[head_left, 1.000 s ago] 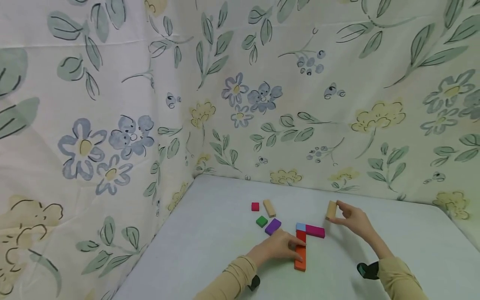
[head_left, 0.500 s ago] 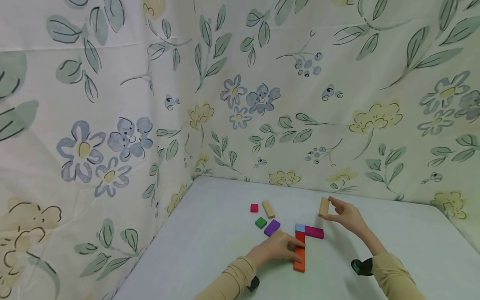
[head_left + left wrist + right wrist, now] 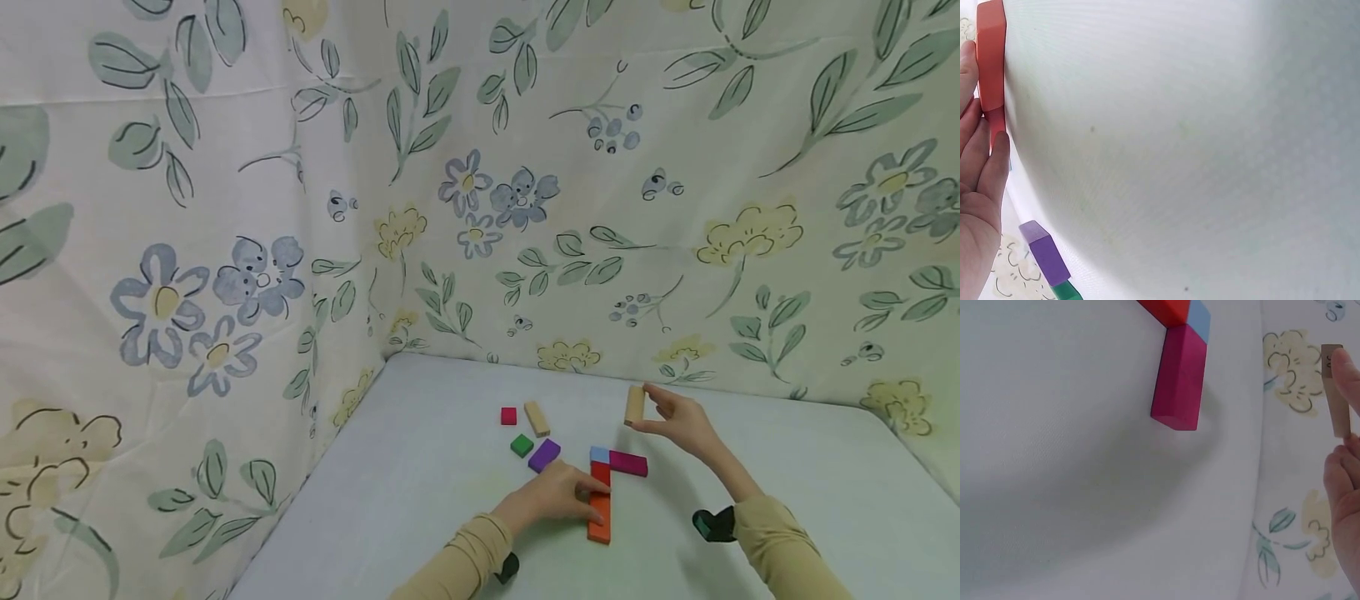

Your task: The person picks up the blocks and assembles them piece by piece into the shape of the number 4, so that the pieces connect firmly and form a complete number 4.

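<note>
Pinching plain tan oblong wooden block (image 3: 635,405) in right hand (image 3: 684,421), gripped by its two ends – thumb on one, fingertip on the other. Held up off the white table (image 3: 435,442), beyond the coloured row and in front of the patterned cloth. Dark mark on the thumb-side end in the right wrist view, too small to read. Can't tell whether level or tipped.

Resting left hand (image 3: 555,492) against the row from its left side, fingers relaxed, not wrapped round anything. Touching red oblong block (image 3: 600,472) with fingers, orange oblong block (image 3: 600,532) with thumb. Set end to end, red beyond orange, in one straight line. At the far end of red, touching: small light blue block (image 3: 600,454). Off to the right from light blue, touching it: magenta oblong block (image 3: 628,463), making a corner with the row.

Just beyond the left hand: purple oblong block (image 3: 545,455), lying at a slant. Near purple, up and left: green cube-like block (image 3: 522,446), turned cornerwise. Farther back: small red cube-like block (image 3: 508,416), with second tan oblong block (image 3: 536,418) beside it, apart and slanted.

Behind the table: white cloth (image 3: 592,325) with green leaves, blue and yellow flowers. On both arms: tan sleeves (image 3: 780,537). Under both wrists: dark wrist gear (image 3: 714,525), partly hidden.
</note>
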The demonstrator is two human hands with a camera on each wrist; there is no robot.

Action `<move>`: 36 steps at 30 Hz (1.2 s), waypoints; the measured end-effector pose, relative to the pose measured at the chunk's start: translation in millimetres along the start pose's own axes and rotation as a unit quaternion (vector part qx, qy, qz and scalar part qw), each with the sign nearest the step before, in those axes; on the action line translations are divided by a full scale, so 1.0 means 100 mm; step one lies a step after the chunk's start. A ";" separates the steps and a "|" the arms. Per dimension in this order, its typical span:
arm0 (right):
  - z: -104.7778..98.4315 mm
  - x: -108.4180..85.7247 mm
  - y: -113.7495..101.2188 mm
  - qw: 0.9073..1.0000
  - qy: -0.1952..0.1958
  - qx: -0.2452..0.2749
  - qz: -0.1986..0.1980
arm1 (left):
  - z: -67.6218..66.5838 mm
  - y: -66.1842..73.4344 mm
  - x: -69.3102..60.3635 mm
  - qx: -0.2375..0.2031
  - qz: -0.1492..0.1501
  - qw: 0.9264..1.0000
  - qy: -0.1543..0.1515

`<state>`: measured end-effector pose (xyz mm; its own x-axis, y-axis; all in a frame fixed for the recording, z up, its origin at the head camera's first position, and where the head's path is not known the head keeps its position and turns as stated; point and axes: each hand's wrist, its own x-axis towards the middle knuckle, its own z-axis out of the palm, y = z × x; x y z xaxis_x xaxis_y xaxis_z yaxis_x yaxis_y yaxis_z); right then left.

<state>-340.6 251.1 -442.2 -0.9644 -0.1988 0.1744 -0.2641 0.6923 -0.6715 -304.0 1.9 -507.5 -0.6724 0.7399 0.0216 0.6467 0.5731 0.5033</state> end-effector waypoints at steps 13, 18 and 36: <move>0.11 0.09 -0.08 0.999 -0.003 0.017 -0.029 | -0.02 0.02 -0.02 -0.006 -0.005 1.000 -0.007; 0.16 0.13 -0.12 0.999 -0.003 0.025 -0.044 | -0.01 0.01 -0.01 0.000 -0.008 1.000 -0.004; 0.39 0.17 -0.09 0.999 -0.022 0.032 -0.031 | -0.03 0.01 -0.01 0.010 0.009 1.000 0.001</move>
<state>-354.3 214.5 -460.8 -0.9443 -0.2716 0.1856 -0.3204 0.6318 -0.7058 -304.2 0.8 -505.0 -0.6616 0.7492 0.0323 0.6656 0.5669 0.4853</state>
